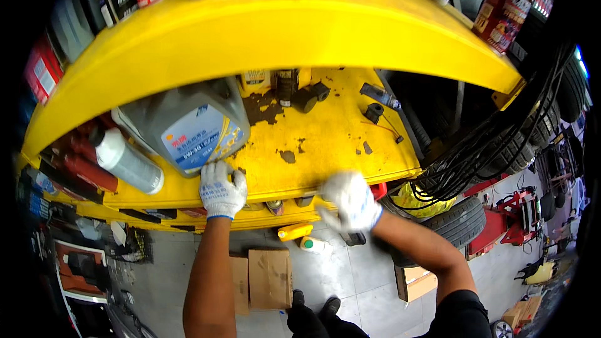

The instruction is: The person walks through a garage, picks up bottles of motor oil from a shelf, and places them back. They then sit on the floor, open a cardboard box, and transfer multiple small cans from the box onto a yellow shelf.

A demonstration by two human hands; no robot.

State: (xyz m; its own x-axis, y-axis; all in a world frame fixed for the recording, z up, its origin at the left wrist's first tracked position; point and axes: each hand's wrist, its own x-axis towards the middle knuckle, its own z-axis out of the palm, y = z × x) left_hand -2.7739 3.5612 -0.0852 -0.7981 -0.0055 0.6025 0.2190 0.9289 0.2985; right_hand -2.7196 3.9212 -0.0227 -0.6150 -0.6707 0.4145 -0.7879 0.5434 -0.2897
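Observation:
My left hand point(223, 193), in a white work glove with blue print, rests at the front edge of the yellow shelf point(325, 150). Its fingers lie stretched and slightly apart, right at the base of a large grey oil jug point(197, 128) with a blue and white label. Whether the fingertips touch the jug I cannot tell. In a matching glove, my right hand point(352, 203) hovers by the shelf's front edge, further right. Motion smears its fingers, and nothing shows clearly in them. A silver-grey bottle with a white cap point(133, 161) leans left of the jug.
A yellow upper shelf point(294, 15) carrying cans arches over the workspace. Small black parts point(374, 112) and a dark spray can point(287, 87) sit deeper on the lower shelf. Black cables point(469, 169) hang at the right above a tire point(447, 222). Cardboard boxes point(270, 278) stand on the floor.

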